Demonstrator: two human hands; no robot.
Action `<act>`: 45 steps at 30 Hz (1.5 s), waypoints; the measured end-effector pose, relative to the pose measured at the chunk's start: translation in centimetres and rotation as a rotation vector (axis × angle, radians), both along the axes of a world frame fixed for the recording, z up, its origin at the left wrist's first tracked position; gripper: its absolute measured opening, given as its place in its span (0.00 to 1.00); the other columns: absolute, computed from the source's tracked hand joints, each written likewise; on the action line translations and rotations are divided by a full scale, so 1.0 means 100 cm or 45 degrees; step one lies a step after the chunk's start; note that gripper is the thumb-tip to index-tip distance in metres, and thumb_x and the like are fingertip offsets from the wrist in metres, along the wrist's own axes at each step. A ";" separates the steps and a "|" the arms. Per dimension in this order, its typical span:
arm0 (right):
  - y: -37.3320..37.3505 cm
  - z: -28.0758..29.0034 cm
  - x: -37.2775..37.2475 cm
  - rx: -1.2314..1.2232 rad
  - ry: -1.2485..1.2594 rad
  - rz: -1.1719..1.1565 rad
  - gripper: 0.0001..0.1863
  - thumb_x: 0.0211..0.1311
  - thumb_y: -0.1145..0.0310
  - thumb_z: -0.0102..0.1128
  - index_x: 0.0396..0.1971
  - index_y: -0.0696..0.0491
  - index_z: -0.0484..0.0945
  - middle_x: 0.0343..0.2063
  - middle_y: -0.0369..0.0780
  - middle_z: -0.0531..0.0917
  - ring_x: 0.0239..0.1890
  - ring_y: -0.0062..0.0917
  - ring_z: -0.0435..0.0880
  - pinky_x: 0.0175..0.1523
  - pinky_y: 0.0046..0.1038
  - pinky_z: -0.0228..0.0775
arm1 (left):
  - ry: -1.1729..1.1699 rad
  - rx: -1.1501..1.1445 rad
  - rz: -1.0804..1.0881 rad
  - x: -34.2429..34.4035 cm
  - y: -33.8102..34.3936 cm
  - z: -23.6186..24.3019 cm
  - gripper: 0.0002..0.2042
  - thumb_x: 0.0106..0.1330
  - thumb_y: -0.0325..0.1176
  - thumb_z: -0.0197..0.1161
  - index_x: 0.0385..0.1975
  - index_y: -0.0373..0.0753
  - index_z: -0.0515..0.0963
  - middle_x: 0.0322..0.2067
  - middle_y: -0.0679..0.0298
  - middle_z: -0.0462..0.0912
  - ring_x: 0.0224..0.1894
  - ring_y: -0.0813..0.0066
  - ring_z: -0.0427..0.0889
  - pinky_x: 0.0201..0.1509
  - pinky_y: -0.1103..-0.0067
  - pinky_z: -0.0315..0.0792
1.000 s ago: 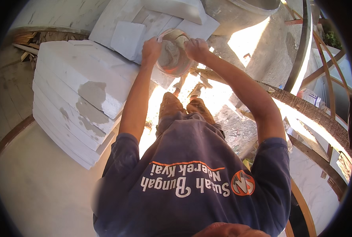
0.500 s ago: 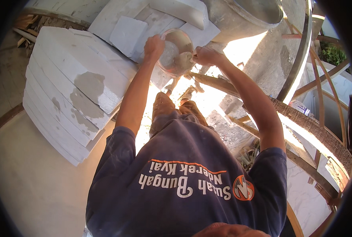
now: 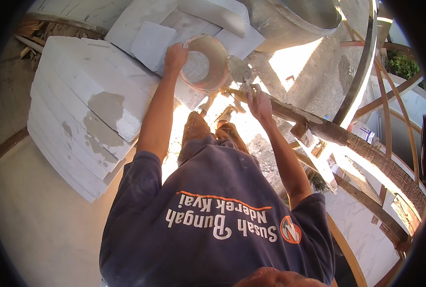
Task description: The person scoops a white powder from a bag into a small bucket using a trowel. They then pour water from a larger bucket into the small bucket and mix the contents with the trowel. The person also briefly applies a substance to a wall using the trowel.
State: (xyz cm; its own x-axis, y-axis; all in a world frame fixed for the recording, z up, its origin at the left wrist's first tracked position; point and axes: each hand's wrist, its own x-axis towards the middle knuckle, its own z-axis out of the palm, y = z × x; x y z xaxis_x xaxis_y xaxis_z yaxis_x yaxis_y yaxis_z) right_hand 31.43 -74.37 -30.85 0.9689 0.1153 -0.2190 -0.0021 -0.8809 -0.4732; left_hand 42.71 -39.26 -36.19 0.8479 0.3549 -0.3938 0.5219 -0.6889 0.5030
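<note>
My left hand (image 3: pixel 175 55) grips the left rim of a round, mortar-smeared bowl (image 3: pixel 204 64), held out in front of me with its grey inside tilted toward me. My right hand (image 3: pixel 259 102) is lower and to the right, closed on the handle of a small trowel (image 3: pixel 239 70). The trowel's blade points up and touches the bowl's right rim. Below the bowl I see my trouser legs (image 3: pixel 208 134) and my dark blue shirt (image 3: pixel 217 215).
A stack of white blocks (image 3: pixel 74 119) with grey mortar patches stands at my left. More white slabs (image 3: pixel 150 40) lie behind it. A large metal drum (image 3: pixel 294 21) is at the top. A rough wooden beam (image 3: pixel 327 131) and curved rails (image 3: pixel 366 62) run along my right.
My right hand has come off the bowl's side and dropped lower, now showing the trowel at the rim. The bowl has tipped, so its inside faces me.
</note>
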 end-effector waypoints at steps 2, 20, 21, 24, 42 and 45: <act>0.003 -0.002 -0.018 0.082 0.197 0.039 0.22 0.77 0.55 0.58 0.57 0.57 0.77 0.24 0.56 0.84 0.35 0.54 0.88 0.41 0.48 0.76 | 0.028 -0.004 0.046 -0.001 0.002 0.005 0.21 0.72 0.49 0.64 0.51 0.36 0.85 0.50 0.38 0.86 0.56 0.36 0.84 0.60 0.52 0.78; 0.022 -0.071 -0.105 0.709 -0.009 -0.247 0.18 0.81 0.62 0.57 0.57 0.60 0.75 0.27 0.44 0.84 0.27 0.24 0.82 0.32 0.29 0.72 | 0.041 -0.018 0.194 0.002 0.026 -0.033 0.26 0.75 0.55 0.58 0.52 0.37 0.86 0.51 0.37 0.86 0.58 0.35 0.83 0.62 0.53 0.77; 0.012 -0.074 -0.109 0.689 -0.038 -0.091 0.18 0.81 0.61 0.57 0.57 0.60 0.75 0.26 0.42 0.84 0.26 0.21 0.80 0.30 0.28 0.70 | 0.002 -0.029 0.092 0.005 0.019 -0.027 0.25 0.75 0.56 0.58 0.52 0.38 0.86 0.51 0.38 0.86 0.57 0.35 0.83 0.61 0.53 0.77; 0.000 -0.022 -0.084 0.621 0.502 0.042 0.21 0.78 0.56 0.58 0.55 0.58 0.76 0.34 0.53 0.88 0.41 0.45 0.90 0.45 0.47 0.76 | -0.079 -0.006 -0.120 -0.006 0.029 -0.024 0.24 0.76 0.55 0.57 0.50 0.39 0.86 0.50 0.41 0.87 0.55 0.37 0.84 0.59 0.52 0.78; 0.001 0.018 0.056 0.584 1.038 -0.118 0.17 0.80 0.54 0.59 0.58 0.47 0.80 0.25 0.34 0.82 0.15 0.16 0.74 0.18 0.22 0.66 | -0.022 -0.060 -0.347 0.022 0.012 0.016 0.25 0.74 0.58 0.60 0.48 0.41 0.87 0.45 0.47 0.89 0.51 0.43 0.87 0.55 0.55 0.79; -0.017 0.013 0.047 0.537 1.374 -0.034 0.19 0.80 0.54 0.60 0.61 0.46 0.80 0.25 0.34 0.82 0.15 0.16 0.74 0.18 0.22 0.67 | -0.035 -0.142 -0.352 0.022 0.031 0.005 0.25 0.74 0.59 0.59 0.48 0.41 0.87 0.45 0.47 0.89 0.50 0.44 0.87 0.54 0.56 0.78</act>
State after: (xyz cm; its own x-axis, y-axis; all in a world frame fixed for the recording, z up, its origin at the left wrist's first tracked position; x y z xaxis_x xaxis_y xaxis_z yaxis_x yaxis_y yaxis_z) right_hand 36.10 -76.06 -29.55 0.3046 0.3580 -0.8826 -0.6003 -0.6473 -0.4697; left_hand 44.88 -36.19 -35.65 0.9174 0.0647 -0.3927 0.3071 -0.7427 0.5950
